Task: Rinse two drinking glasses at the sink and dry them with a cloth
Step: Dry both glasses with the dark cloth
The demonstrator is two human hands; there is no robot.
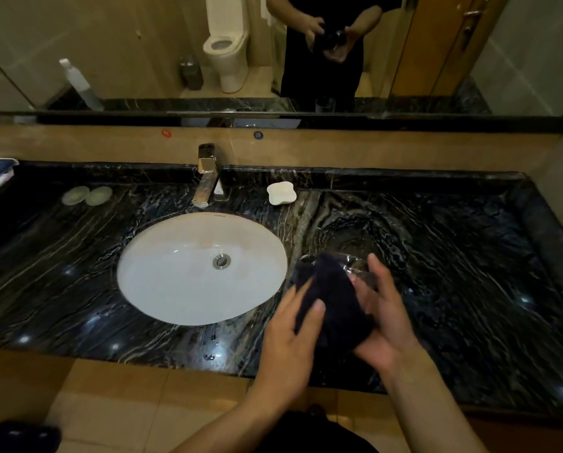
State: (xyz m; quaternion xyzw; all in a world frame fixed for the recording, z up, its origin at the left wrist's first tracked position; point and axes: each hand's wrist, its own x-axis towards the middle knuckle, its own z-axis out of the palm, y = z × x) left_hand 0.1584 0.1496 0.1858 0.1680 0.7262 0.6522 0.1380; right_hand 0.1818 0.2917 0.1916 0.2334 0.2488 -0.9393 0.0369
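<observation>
A clear drinking glass point(360, 269) is held tilted over the black marble counter point(453, 256), just right of the white sink basin point(175, 289). My right hand point(387, 322) grips the glass from the right, fingers curled round its side. A dark cloth point(335, 299) covers the left part of the glass. My left hand point(286, 341) holds the cloth against it, thumb and fingers on the fabric. The mirror shows a reflection of a second glass point(325, 104) standing on the counter; I cannot make it out directly on the dark marble.
A chrome faucet point(206, 178) stands behind the basin, with a white soap dish point(281, 192) to its right. Two pale round coasters point(87, 195) lie at the back left. The mirror point(143, 44) runs along the wall. Water drops sit at the counter's front edge.
</observation>
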